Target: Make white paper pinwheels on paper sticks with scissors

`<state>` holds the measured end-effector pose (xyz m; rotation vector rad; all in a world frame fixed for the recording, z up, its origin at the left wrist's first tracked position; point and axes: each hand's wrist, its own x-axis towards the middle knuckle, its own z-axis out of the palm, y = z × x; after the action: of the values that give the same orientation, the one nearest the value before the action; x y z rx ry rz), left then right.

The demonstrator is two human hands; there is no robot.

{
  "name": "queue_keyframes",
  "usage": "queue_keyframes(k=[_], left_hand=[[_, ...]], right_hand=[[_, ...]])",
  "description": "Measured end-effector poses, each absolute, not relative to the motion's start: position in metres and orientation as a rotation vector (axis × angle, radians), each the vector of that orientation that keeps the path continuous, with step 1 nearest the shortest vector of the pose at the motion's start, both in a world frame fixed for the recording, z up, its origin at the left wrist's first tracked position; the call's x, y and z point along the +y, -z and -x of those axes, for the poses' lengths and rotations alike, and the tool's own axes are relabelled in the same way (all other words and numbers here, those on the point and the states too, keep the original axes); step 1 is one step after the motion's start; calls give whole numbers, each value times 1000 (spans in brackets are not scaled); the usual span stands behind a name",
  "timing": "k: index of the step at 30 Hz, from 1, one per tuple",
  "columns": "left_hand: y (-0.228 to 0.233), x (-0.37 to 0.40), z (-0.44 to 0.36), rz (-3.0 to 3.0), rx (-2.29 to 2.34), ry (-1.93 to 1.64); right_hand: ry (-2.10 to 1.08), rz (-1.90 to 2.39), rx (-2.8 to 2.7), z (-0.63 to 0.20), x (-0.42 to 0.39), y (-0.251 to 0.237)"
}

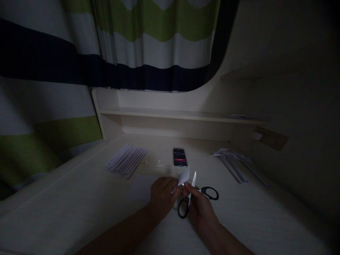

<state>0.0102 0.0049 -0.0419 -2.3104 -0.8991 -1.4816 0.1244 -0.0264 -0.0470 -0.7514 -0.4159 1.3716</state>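
Note:
My left hand (162, 196) pinches a small white paper piece (183, 177) just above the desk. My right hand (200, 209) holds black-handled scissors (195, 196), whose blades point up beside the paper. Both hands meet near the middle of the pale desk (79, 212). A white sheet (139, 187) lies flat under and left of my left hand.
A row of rolled white paper sticks (126, 161) lies at the left back. More folded paper strips (236, 164) lie at the right back. A phone (180, 157) with a lit screen rests behind the hands. A low shelf (172, 113) and striped curtain (148, 42) stand behind.

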Motion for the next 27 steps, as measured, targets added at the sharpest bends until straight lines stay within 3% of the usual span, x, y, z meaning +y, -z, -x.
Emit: queue_keyframes(k=[7,12,15,19,27], left_hand=[[44,8,-13,2293,-855,1407],[39,2,-15,2441,-1347,1507],[30,-2,-13,2486,-1651,1484],[24,-4,-11,2497,-1855,1482],[25,-6,-11,2539,-1806,1553]], right_hand=[[-1283,808,-474,-129,-26,51],[-769,1123,-1192,-140,-32,41],[-422,884,-1618,-150,-30,43],[-110,642,-1742,-156,-23,53],[-262,787,-1505,-140,-34,46]])
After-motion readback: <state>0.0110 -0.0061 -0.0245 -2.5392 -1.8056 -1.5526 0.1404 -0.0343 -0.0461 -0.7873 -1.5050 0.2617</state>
